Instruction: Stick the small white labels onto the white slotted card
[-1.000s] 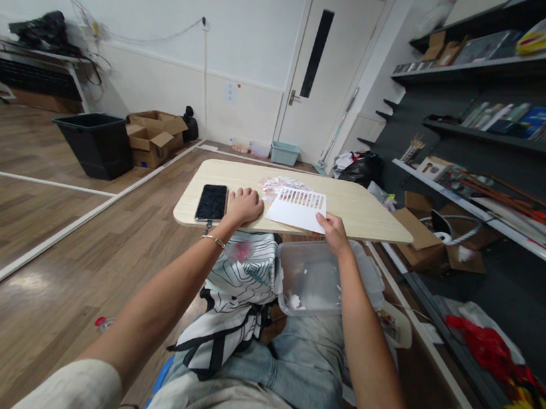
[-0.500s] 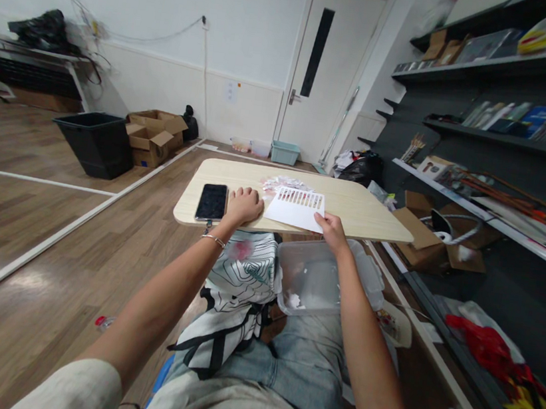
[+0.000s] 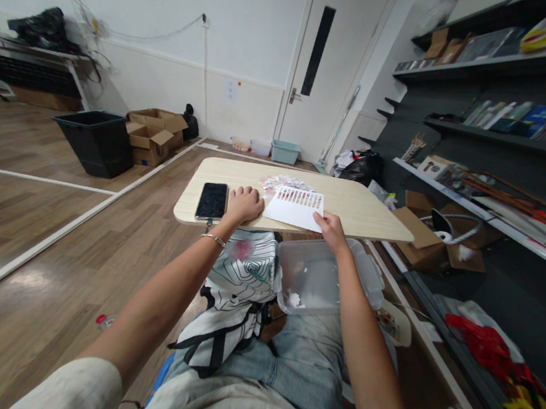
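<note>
My left hand rests on the pale wooden table, fingers curled under, just right of a black phone and left of a white card with a row of slots. My right hand pinches the near right corner of that card. Behind the card lies a pile of small white and pink pieces. What, if anything, sits under the left fingers is hidden.
A clear plastic box with a few white bits sits on my lap below the table's edge, beside a black-and-white patterned bag. Shelves line the right wall. A black bin and cardboard boxes stand at the left.
My right hand and the card have shifted slightly left. The left hand has stayed where it was.
</note>
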Demonstrator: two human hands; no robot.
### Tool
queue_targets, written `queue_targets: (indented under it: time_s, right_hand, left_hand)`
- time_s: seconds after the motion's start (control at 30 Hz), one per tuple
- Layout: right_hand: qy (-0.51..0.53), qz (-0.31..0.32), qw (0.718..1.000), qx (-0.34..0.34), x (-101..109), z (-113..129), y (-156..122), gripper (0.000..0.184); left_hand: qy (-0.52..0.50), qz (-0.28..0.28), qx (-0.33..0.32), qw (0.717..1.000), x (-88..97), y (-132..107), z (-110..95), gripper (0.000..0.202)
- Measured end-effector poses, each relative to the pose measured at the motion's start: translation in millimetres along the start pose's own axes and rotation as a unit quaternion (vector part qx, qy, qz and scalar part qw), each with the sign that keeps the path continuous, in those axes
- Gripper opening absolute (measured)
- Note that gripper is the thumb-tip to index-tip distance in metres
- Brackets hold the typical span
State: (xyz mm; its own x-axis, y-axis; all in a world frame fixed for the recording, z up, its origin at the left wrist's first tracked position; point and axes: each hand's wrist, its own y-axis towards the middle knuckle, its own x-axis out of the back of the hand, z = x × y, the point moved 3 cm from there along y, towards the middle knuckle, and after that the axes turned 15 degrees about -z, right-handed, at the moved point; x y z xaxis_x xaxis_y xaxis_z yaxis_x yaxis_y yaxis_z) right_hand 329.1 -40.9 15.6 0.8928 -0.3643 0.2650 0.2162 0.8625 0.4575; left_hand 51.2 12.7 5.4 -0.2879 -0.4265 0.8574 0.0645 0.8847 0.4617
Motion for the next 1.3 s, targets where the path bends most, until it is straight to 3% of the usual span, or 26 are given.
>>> queue_targets:
  time_s: [1.3]
  right_hand:
    - [-0.029,0.005,0.999,0.032,-3.7,-0.1,-2.8,0.054]
  left_hand:
    - [0.000,0.000,-0.003,1.000,-2.5,1.7,0.6,0.049]
